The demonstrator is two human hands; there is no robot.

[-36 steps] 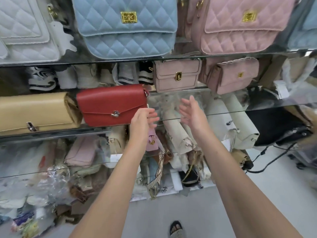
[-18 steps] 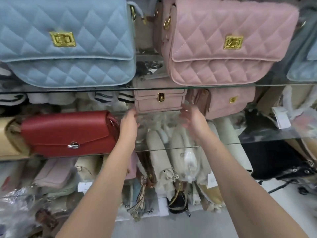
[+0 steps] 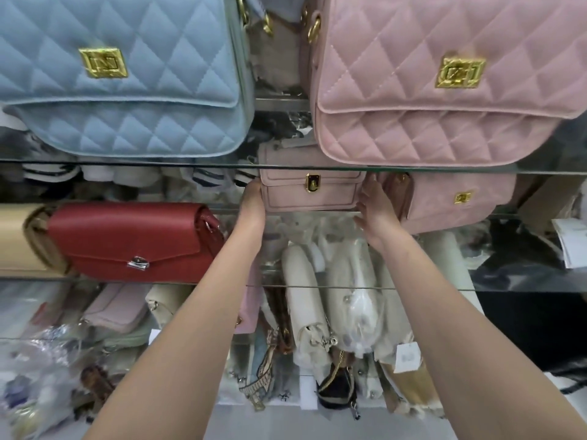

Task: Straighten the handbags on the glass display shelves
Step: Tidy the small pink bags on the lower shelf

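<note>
A small pale pink handbag (image 3: 313,193) stands on the middle glass shelf (image 3: 524,217), just past centre toward 12 o'clock. The left hand (image 3: 252,203) presses its 9 o'clock end, finger curl impossible to tell. The right hand (image 3: 374,206) lies flat at 3 o'clock, fingers straight. The white tag (image 3: 406,357) at 5 o'clock is too blurred to read.

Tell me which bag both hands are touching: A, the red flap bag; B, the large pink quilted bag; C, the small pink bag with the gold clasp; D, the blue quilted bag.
C: the left hand and the right hand are against opposite ends of the small pink bag.
</note>
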